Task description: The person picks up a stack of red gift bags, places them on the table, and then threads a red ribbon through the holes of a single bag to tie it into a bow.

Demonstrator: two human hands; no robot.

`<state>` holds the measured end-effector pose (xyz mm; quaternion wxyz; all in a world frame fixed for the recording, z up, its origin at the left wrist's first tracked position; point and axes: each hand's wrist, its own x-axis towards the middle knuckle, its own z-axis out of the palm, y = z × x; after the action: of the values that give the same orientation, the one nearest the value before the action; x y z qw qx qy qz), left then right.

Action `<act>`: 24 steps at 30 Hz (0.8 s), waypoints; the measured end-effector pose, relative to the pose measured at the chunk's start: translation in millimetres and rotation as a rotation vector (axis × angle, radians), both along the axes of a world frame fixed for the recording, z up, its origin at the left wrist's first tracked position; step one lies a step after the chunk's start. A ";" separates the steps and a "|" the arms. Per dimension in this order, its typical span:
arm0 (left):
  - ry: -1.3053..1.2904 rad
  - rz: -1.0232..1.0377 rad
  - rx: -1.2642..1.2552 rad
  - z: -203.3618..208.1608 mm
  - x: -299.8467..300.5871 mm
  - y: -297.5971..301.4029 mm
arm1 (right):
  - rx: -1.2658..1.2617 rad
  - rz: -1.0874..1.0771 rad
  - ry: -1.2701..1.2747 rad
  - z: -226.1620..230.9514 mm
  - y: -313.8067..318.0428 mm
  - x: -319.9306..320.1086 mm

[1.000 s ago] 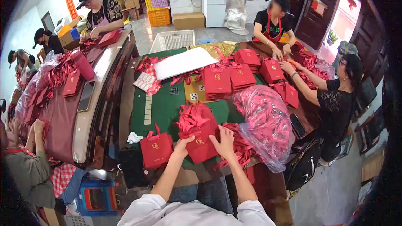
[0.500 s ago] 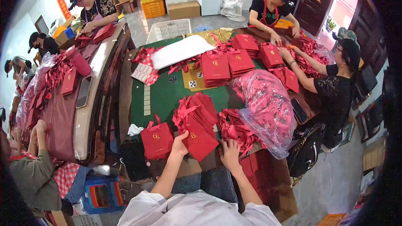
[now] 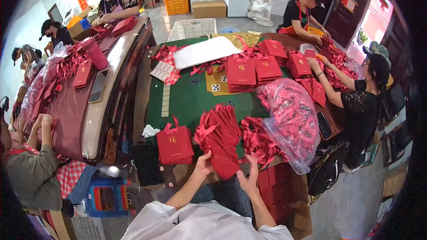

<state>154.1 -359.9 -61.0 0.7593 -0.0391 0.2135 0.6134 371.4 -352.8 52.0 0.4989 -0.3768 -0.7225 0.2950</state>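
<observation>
In front of me on the table, a fanned stack of red paper gift bags with ribbon handles leans over. My left hand grips the front bag at its lower left edge, thumb on top. At the bag's lower right corner is my right hand, fingers apart and nothing held; whether it touches the bag I cannot tell. A smaller pile of red gift bags with gold lettering lies to the left. Just right of the stack is a heap of red ribbons.
A clear plastic sack of red pieces bulges at the right. More bag stacks and a white board lie farther back on the green table mat. A crumpled tissue sits at left. Several people work around both tables.
My right hand has moved from the ribbon heap to the stack's lower right corner, its fingers spreading. My left hand keeps its hold. The whole view has shifted slightly.
</observation>
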 end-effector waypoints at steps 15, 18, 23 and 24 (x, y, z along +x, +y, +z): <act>0.091 -0.107 0.069 10.3 28.1 -11.8 | -0.432 0.042 0.024 15.4 23.2 2.5; 0.053 -0.105 0.105 4.8 28.0 -11.0 | -0.392 0.035 -0.069 26.5 29.5 2.4; 0.152 -0.110 0.158 3.7 24.4 -13.9 | -0.336 0.048 -0.300 45.5 47.7 -0.3; 0.189 -0.100 0.127 9.4 24.7 -14.5 | -0.324 0.046 -0.295 48.3 49.3 -2.0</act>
<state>178.8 -374.4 -51.6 0.7664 0.0778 0.2465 0.5880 369.4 -303.6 100.3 0.3139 -0.4744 -0.7393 0.3604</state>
